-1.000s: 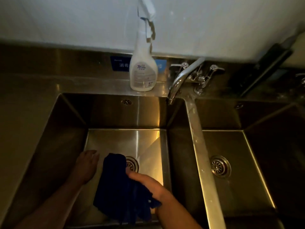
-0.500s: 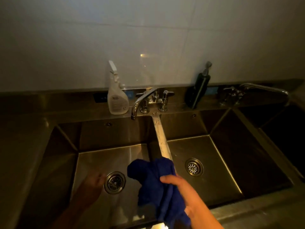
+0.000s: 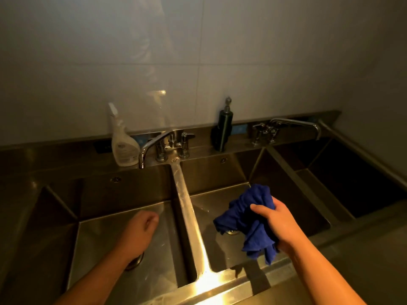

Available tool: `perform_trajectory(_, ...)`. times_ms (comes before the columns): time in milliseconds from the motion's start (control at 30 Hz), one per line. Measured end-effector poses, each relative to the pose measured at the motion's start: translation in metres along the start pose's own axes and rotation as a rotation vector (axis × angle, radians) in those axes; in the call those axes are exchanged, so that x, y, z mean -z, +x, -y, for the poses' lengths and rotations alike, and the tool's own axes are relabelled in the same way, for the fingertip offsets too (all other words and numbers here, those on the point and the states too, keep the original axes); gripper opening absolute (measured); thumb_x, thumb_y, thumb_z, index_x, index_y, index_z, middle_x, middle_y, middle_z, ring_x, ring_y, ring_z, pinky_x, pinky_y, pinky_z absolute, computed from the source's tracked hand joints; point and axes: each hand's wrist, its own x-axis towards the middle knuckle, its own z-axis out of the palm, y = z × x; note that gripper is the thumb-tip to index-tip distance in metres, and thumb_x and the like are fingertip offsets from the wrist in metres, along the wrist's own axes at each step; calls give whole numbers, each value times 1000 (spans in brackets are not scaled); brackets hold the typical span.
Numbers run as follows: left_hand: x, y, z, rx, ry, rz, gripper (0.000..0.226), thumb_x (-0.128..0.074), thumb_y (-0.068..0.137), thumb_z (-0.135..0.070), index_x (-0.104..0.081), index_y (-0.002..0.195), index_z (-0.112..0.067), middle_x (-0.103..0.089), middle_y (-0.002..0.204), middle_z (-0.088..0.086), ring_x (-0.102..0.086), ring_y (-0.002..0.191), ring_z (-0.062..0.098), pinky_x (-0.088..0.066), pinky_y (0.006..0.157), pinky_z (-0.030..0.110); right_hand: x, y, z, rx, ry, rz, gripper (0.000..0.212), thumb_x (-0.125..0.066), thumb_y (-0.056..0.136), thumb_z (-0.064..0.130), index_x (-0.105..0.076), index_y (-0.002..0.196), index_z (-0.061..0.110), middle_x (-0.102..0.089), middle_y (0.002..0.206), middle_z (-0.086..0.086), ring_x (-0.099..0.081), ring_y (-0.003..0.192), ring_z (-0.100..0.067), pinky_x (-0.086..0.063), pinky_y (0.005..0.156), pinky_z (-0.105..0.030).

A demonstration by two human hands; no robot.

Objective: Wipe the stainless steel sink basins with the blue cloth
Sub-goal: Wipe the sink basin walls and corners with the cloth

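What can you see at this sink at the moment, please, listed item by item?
Basins: three, steel, side by side.
Faucets: two, chrome, on the back ledge.
Spray bottle: one, white, ledge, left of the left faucet.
Dispenser: one, black, ledge, between the faucets.
Cloth: one, blue, bunched over the middle basin.
Drains: two showing, metal, left and middle basins, both partly hidden.
Right hand: grips the cloth.
Left hand: holds nothing, over the left basin.
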Motion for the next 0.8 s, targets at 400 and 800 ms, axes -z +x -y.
perform_trajectory(400, -122, 8, -100, 111, 211, 39, 46, -42, 96, -37, -39, 139, -21, -24, 151, 7, -18, 140, 26, -23, 115, 42, 112, 96, -39, 14, -555, 117, 12, -59, 78, 2, -63, 90, 3, -68, 87, -14, -63, 80, -25, -49, 73, -37)
perform_trajectory(800, -188, 22, -115, 233, 257, 46, 47, -44, 95, -38, -38, 139, -23, -20, 152, 9, -15, 142, 27, -21, 115, 40, 147, 156, -47, 43, -819, 362, 24, -53, 77, -2, -66, 89, 14, -68, 86, -3, -63, 85, -20, -46, 72, -29)
